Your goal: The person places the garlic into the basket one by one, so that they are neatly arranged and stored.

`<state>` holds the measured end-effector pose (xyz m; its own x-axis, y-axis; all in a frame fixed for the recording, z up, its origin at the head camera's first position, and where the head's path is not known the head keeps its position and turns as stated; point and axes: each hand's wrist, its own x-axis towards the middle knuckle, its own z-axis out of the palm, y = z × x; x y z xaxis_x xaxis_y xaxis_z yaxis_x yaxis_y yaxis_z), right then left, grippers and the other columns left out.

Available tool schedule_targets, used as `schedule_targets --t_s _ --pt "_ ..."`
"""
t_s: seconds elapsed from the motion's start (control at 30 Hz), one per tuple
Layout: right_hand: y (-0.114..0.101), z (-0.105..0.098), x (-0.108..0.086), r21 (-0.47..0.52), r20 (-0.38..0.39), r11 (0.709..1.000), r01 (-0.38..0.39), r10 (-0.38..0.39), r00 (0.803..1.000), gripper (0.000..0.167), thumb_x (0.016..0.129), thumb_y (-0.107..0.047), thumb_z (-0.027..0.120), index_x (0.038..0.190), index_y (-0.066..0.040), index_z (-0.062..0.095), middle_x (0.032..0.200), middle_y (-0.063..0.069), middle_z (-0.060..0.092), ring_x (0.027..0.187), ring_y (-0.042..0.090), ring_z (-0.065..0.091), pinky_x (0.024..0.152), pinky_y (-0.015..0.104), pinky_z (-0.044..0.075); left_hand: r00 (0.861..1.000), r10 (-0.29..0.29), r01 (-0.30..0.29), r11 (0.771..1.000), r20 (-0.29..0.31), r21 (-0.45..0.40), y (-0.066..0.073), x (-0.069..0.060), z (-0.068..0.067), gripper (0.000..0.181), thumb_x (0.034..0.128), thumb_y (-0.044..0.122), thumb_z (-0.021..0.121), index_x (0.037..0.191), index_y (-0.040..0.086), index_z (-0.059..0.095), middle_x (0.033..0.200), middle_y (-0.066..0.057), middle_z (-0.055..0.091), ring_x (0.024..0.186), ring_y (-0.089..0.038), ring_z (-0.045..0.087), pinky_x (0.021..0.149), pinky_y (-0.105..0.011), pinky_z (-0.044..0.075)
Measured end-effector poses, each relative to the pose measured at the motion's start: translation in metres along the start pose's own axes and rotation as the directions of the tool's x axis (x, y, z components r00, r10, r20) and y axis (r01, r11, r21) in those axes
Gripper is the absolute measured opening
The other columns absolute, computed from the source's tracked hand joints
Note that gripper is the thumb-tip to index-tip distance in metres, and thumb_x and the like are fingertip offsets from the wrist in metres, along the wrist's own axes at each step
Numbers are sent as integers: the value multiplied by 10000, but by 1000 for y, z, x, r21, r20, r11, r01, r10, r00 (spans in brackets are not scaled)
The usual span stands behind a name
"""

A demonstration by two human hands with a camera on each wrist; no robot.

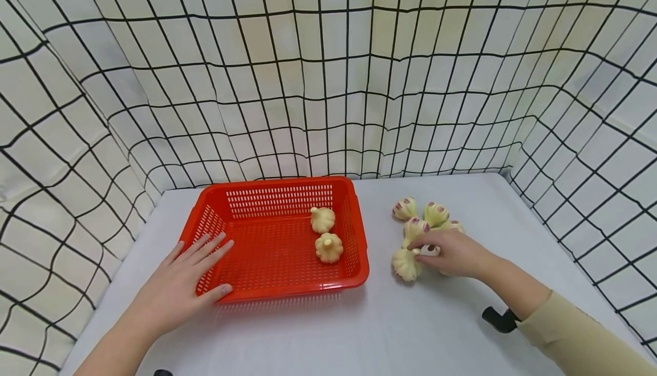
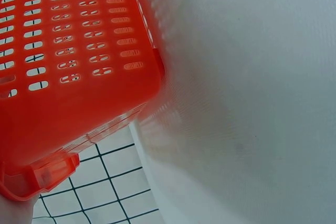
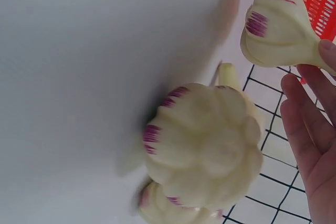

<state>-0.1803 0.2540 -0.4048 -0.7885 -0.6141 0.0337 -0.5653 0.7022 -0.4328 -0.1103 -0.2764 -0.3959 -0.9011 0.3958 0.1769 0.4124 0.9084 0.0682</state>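
My right hand (image 1: 457,253) pinches a garlic bulb (image 1: 406,265) by its stem, right of the red basket. The right wrist view shows this bulb's purple streaks (image 3: 256,24) and the thumb and fingertip at its stem. Beside and behind the hand lies a cluster of several more garlic bulbs (image 1: 414,229), partly hidden by it. My left hand (image 1: 179,284), fingers spread and straight, rests at the left rim of the red plastic basket (image 1: 287,294). Inside the basket, on its right side, are two garlic bulbs (image 1: 328,248).
A white-covered table (image 1: 380,330) carries everything. White walls with black netting (image 1: 333,79) enclose its back and sides. A black object (image 1: 499,319) shows beneath the right wrist. The left wrist view shows the basket's slotted outer wall (image 2: 84,85) close up.
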Motion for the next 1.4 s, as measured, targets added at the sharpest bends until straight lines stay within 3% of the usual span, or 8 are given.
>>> schedule_targets --t_s 0.23,0.5,0.73,0.8,1.0,1.4 --pt "-7 -15 5 -44 -35 999 8 -9 999 241 896 -230 749 1136 -224 726 1069 -133 701 859 27 604 763 344 557 1000 -3 3 1000 6 -1 0 0 -1 799 881 634 613 1526 205 416 1576 -71 368 1429 -386 319 1218 -490 -3" --pt "-13 -35 12 -18 -119 998 68 -69 990 255 892 -172 754 1144 -202 729 1070 -113 709 858 62 639 751 353 572 1000 0 0 1000 4 5 -2 0 0 800 883 643 601 1528 209 413 1580 -67 363 1429 -385 320 1216 -507 9" --pt "-30 -53 29 22 -169 992 123 -118 979 287 893 -163 754 1174 -214 729 1100 -124 706 862 48 638 707 258 564 1000 -2 2 1000 9 7 -4 0 1 801 886 655 586 1529 210 411 1579 -67 363 1432 -385 315 1217 -491 -16" --pt "-36 -56 36 33 -175 989 146 -138 975 292 890 -161 757 1177 -214 732 1120 -121 706 896 45 639 752 277 565 1000 -2 1 1000 12 7 -4 0 0 799 888 653 585 1532 214 406 1580 -68 363 1434 -384 311 1216 -499 -4" --pt "-58 -55 57 98 -123 983 153 -141 982 284 906 -191 743 1186 -232 725 1106 -148 695 916 57 624 770 293 568 1000 -8 8 1000 23 3 -3 0 0 799 892 653 579 1536 216 398 1583 -72 356 1441 -384 300 1216 -501 -3" --pt "-90 -39 91 52 -20 976 212 -211 977 262 912 -204 735 1174 -195 734 1045 -131 697 924 106 636 763 245 553 1000 -7 7 1000 13 2 -1 0 -1 792 895 662 564 1531 216 408 1578 -73 364 1436 -385 306 1217 -494 -5"
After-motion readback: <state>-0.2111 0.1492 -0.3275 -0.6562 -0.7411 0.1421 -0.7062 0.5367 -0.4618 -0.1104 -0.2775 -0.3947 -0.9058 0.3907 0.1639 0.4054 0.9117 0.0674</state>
